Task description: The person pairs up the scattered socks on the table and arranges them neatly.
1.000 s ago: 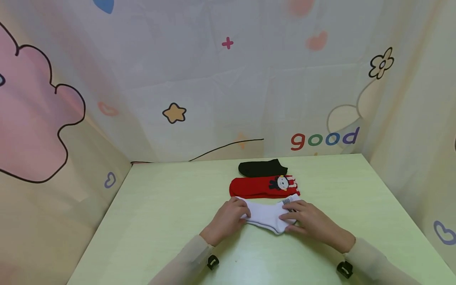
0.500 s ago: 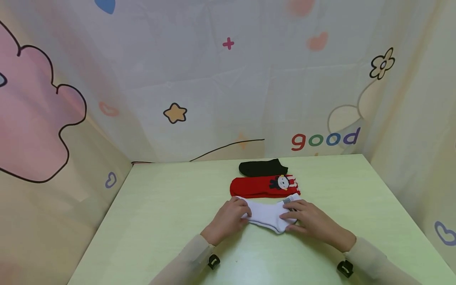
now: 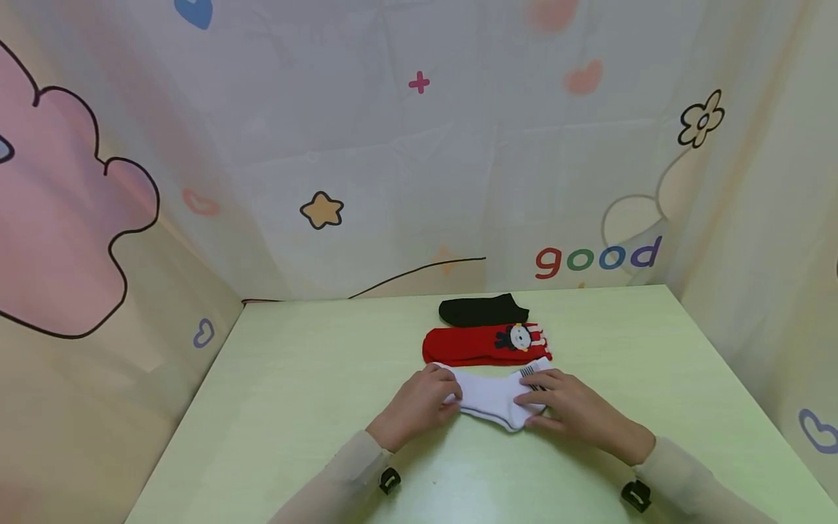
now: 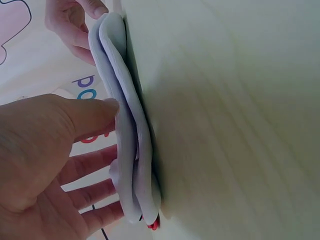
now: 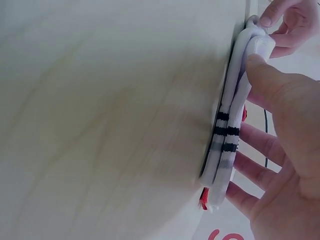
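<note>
A pair of white socks (image 3: 484, 394), one stacked on the other, lies flat on the table. Dark stripes (image 5: 226, 131) cross the cuff in the right wrist view. My left hand (image 3: 419, 405) rests on the toe end, its thumb and fingertips touching the upper sock (image 4: 122, 100). At the cuff end my right hand (image 3: 583, 411) lies with spread fingers, the tips touching the fabric. Just behind the white pair are red socks (image 3: 461, 346) with a cartoon figure near the cuff. Black socks (image 3: 481, 311) lie beyond the red ones.
The pale green-yellow table (image 3: 314, 393) extends to both sides of the socks. A printed curtain (image 3: 380, 167) stands behind the table's back edge and along its sides. Each wrist wears a dark band (image 3: 636, 495).
</note>
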The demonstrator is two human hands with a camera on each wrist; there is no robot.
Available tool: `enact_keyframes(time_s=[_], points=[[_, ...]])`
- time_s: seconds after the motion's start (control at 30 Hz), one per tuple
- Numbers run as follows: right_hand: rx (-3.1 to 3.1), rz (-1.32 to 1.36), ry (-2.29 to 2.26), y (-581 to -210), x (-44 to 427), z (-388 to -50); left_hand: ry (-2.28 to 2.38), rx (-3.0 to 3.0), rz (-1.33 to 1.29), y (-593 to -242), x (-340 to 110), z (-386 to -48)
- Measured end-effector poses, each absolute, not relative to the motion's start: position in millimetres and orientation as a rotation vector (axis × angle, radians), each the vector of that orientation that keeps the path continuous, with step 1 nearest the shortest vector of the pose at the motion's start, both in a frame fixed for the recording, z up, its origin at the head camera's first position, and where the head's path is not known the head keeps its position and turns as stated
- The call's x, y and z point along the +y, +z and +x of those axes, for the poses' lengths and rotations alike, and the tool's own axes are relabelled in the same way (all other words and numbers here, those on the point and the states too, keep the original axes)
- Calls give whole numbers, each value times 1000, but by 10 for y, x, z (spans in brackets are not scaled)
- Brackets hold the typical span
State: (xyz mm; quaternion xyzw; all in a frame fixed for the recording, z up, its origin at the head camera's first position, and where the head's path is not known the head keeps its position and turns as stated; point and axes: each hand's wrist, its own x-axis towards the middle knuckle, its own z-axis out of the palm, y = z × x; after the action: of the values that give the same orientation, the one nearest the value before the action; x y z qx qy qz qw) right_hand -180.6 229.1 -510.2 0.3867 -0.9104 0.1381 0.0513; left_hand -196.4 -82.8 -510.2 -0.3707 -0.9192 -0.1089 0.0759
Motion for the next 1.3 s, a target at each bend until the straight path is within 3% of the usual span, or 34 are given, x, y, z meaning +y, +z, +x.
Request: enact_keyframes(time_s=[0.53,1.3], points=[[-2685,1189,444,-5098,2334,-1816,-246,-2617,-983,-4998,-1159,-2080],[-2631,1185,398,-5102,2351,-1827,-252,-2514,-671,-5194,-1885,-2423]])
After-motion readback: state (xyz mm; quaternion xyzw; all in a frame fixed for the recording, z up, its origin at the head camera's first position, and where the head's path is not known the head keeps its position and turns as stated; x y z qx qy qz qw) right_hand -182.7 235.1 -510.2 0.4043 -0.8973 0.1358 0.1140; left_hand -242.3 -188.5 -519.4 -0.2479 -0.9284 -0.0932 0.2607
